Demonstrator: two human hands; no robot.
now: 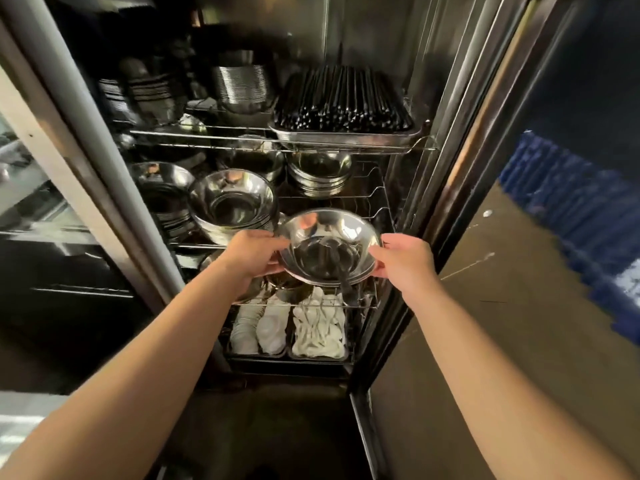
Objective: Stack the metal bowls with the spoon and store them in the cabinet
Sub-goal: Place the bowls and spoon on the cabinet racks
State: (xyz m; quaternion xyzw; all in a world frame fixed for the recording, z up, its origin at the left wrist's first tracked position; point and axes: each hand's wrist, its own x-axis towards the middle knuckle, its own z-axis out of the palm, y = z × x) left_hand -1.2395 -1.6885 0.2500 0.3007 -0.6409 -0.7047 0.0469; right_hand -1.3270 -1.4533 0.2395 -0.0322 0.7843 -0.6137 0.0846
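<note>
Stacked metal bowls [329, 249] with spoon [341, 268] reach the cabinet [450, 98]; storing remains.
Left hand [254, 254] holds the rim at 9 o'clock, right hand [403, 259] at 3 o'clock; wire shelf [367, 199] free at 12 o'clock.

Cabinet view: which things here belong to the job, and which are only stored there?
Belong to the job:
- stacked bowls with the dark spoon inside
- left hand and right hand, gripping the stack
- cabinet

Only stored:
- chopstick tray
- shelved bowl stack
- white items in bottom bins
</note>
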